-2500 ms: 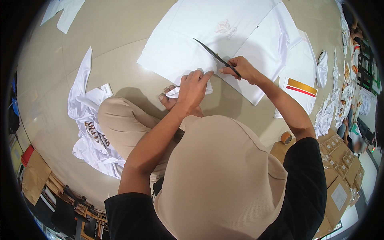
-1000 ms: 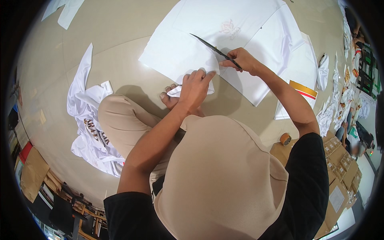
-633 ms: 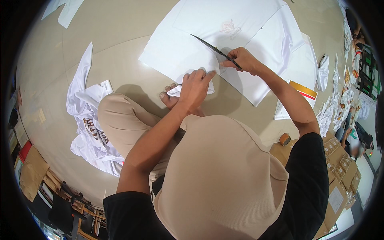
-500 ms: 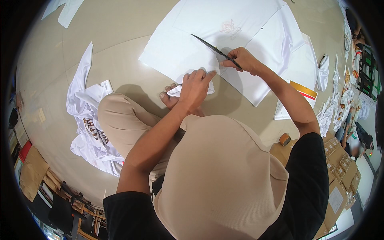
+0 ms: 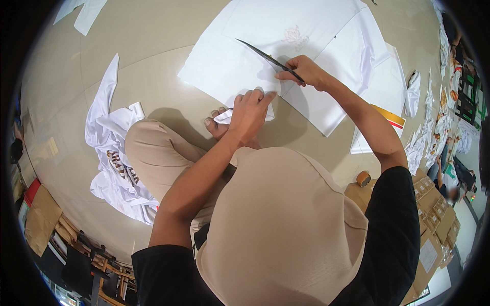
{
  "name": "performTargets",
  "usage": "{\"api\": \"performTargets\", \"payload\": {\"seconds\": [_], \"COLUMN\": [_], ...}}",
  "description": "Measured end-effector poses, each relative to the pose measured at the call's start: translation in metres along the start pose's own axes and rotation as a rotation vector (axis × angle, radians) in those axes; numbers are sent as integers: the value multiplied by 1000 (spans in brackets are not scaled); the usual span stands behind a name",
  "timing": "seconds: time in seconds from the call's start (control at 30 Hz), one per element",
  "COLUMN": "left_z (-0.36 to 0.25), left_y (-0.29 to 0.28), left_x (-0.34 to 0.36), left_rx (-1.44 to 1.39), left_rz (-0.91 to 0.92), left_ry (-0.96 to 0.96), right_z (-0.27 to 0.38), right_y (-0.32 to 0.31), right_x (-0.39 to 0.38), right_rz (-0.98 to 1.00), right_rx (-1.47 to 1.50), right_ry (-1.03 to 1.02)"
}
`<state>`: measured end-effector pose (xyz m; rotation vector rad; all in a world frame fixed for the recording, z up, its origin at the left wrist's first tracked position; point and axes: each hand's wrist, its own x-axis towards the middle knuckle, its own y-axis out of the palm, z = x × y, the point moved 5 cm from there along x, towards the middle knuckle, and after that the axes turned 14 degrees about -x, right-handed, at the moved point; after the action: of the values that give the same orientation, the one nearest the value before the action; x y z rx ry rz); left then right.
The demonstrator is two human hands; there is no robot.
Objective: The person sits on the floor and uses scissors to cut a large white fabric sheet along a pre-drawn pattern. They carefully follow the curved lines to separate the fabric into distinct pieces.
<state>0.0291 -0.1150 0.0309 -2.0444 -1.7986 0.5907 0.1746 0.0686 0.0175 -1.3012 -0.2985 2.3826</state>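
A large white fabric sheet (image 5: 224, 61) with a faint printed emblem lies spread on the floor before me. My right hand (image 5: 305, 72) grips dark scissors (image 5: 259, 52) by the handles; their long blades point up and left above the sheet and look closed. At the sheet's near edge, my left hand (image 5: 249, 113) holds a folded corner of the fabric, its fingers bent over it. The underside of that grip is hidden. My bare foot (image 5: 217, 127) is just left of this hand.
Crumpled white satin cloth (image 5: 104, 127) with dark lettering lies left of my knee. On the right are a roll of brown tape (image 5: 363, 178), cardboard boxes (image 5: 434, 219) and a white piece with a yellow-red band (image 5: 388, 116). Another person (image 5: 451, 178) is at the far right.
My right hand has shifted slightly left with the scissors, and the blade tips sit farther left and a little higher. The left hand stays nearly in place on the fabric.
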Motion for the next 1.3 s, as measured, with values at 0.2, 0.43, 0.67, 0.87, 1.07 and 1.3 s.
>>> {"api": "performTargets", "payload": {"seconds": [0.2,0.43,0.67,0.87,1.07,1.3], "left_z": [1,2,4,4,2,3], "left_y": [1,1,3,3,1,0], "left_x": [0,-1,-1,-1,0,0], "left_rx": [4,-7,7,-3,-24,-32], "left_rz": [6,26,33,36,12,9], "left_ry": [-18,-39,-34,-36,-30,-32], "right_z": [2,1,3,6,14,20], "right_y": [-1,-4,-9,-10,-10,-11], "right_x": [2,3,4,10,17,19], "right_rz": [25,26,38,27,20,32], "right_rx": [-18,-62,-76,-61,-49,-67], "right_ry": [8,8,-7,-14,-22,-12]}}
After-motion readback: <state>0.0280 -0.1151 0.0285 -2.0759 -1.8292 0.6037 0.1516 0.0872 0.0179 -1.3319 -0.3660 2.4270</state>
